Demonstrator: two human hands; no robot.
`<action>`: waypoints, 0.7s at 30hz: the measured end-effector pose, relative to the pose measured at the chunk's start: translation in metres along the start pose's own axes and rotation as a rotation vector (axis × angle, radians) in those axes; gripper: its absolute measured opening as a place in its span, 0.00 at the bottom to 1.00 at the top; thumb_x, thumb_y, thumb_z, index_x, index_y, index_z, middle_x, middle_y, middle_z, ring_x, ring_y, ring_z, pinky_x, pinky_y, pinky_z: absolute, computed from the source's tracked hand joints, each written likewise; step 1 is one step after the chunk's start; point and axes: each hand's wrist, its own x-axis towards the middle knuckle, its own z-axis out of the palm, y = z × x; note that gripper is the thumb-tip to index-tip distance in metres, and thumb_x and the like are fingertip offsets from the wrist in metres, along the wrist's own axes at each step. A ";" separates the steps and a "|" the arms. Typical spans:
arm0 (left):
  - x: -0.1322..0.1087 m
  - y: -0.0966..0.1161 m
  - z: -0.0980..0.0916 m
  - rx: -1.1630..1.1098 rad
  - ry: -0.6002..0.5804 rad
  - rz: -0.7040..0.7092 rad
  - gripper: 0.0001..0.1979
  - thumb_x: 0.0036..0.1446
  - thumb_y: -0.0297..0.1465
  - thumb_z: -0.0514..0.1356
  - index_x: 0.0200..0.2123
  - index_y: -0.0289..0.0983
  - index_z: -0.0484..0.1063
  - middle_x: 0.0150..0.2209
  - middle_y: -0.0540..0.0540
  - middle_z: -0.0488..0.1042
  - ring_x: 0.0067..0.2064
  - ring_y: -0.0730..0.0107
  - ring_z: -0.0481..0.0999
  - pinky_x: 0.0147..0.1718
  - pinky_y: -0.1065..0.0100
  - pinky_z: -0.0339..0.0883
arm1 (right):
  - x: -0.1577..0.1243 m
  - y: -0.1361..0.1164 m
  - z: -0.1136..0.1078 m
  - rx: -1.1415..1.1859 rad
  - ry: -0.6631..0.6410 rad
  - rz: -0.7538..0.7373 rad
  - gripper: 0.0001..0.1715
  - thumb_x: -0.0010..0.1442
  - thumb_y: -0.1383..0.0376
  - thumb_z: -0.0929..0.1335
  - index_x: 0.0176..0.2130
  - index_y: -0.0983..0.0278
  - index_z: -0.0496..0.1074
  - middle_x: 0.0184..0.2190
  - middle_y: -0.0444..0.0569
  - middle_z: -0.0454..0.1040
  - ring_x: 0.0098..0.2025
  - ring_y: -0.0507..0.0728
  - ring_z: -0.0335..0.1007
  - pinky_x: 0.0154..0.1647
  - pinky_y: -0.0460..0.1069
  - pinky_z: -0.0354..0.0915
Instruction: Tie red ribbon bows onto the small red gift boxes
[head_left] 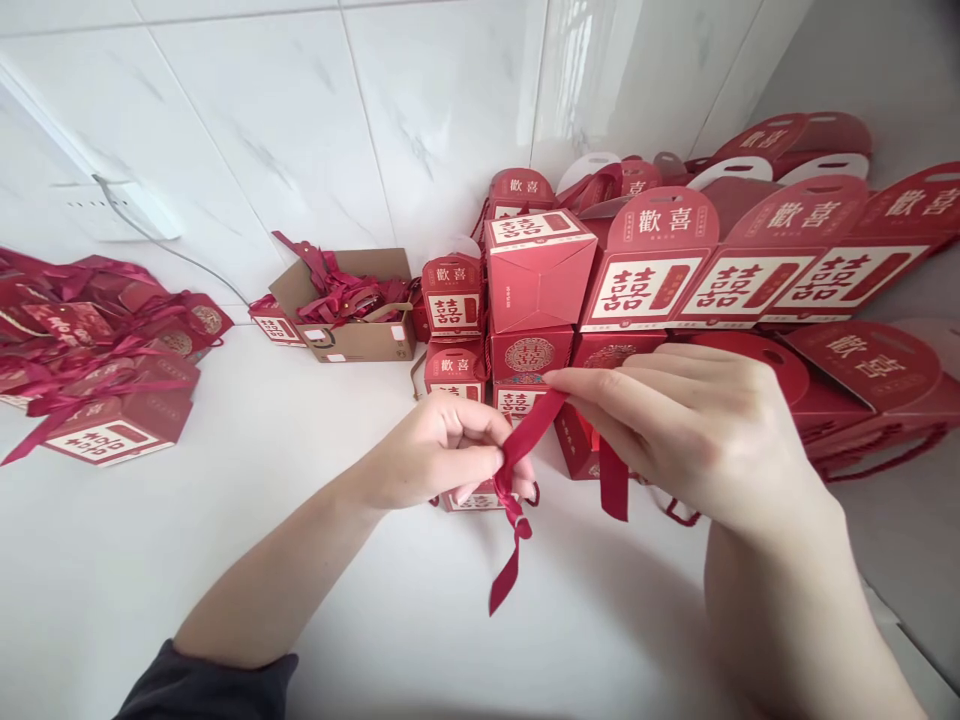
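A dark red ribbon [534, 432] stretches between my two hands. My left hand [442, 450] pinches it near a knot, below which a short pointed tail hangs down. With thumb and fingers together, my right hand [675, 420] grips the ribbon further up, and its other end dangles under that hand. Just behind and below my left hand stands a small red gift box [472, 500], mostly hidden, with cord showing at its sides. Another red box [574, 450] sits partly behind my right hand.
Red gift boxes [652, 270] are stacked at the back and right against the tiled wall [450, 110]. A cardboard box [360, 343] full of ribbons stands at the back. Ribbon-tied boxes [142, 400] are piled at the left on the white tabletop [300, 440]. A cable [172, 240] runs down the wall.
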 end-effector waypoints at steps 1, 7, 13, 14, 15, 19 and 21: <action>0.000 0.001 0.000 0.006 0.001 0.005 0.11 0.49 0.18 0.54 0.27 0.33 0.75 0.30 0.47 0.78 0.20 0.81 0.67 0.17 0.76 0.56 | -0.001 0.003 0.000 -0.021 0.003 0.012 0.13 0.62 0.75 0.65 0.44 0.63 0.74 0.19 0.43 0.68 0.23 0.53 0.61 0.27 0.50 0.56; 0.003 -0.001 -0.001 -0.040 0.035 -0.027 0.10 0.43 0.19 0.51 0.19 0.32 0.70 0.25 0.48 0.77 0.18 0.82 0.64 0.17 0.77 0.54 | -0.006 0.015 -0.003 -0.067 0.096 0.067 0.14 0.60 0.75 0.67 0.45 0.62 0.75 0.24 0.45 0.76 0.25 0.54 0.69 0.26 0.50 0.57; 0.003 -0.005 0.000 -0.094 0.010 -0.007 0.22 0.62 0.42 0.51 0.38 0.31 0.77 0.13 0.48 0.71 0.12 0.76 0.62 0.13 0.74 0.52 | -0.004 0.010 -0.001 -0.059 0.062 0.032 0.15 0.58 0.77 0.68 0.45 0.66 0.75 0.22 0.45 0.74 0.24 0.54 0.68 0.27 0.51 0.58; 0.002 -0.005 0.001 -0.072 0.039 0.007 0.23 0.63 0.45 0.52 0.38 0.31 0.77 0.10 0.50 0.68 0.10 0.78 0.59 0.13 0.74 0.51 | -0.004 0.010 0.000 -0.061 0.056 0.019 0.15 0.58 0.77 0.68 0.45 0.66 0.75 0.22 0.44 0.74 0.24 0.54 0.67 0.27 0.51 0.58; 0.001 -0.005 0.002 -0.057 0.062 0.020 0.23 0.63 0.45 0.53 0.38 0.32 0.77 0.09 0.52 0.65 0.09 0.79 0.57 0.13 0.75 0.50 | -0.004 0.010 0.002 -0.065 0.049 0.015 0.15 0.58 0.77 0.68 0.45 0.67 0.75 0.22 0.44 0.73 0.23 0.54 0.66 0.27 0.51 0.58; -0.002 -0.002 0.003 -0.028 0.078 0.012 0.18 0.65 0.40 0.54 0.36 0.33 0.77 0.08 0.54 0.64 0.09 0.82 0.57 0.14 0.76 0.51 | -0.005 0.012 0.005 -0.065 0.039 0.025 0.17 0.58 0.77 0.67 0.47 0.67 0.75 0.22 0.45 0.73 0.24 0.54 0.65 0.28 0.51 0.57; -0.004 0.001 0.002 0.005 0.028 0.005 0.17 0.66 0.38 0.53 0.35 0.32 0.77 0.15 0.48 0.74 0.13 0.79 0.65 0.15 0.76 0.55 | -0.006 0.014 0.006 -0.053 0.033 0.022 0.18 0.58 0.77 0.67 0.47 0.67 0.75 0.24 0.46 0.74 0.24 0.54 0.66 0.28 0.50 0.57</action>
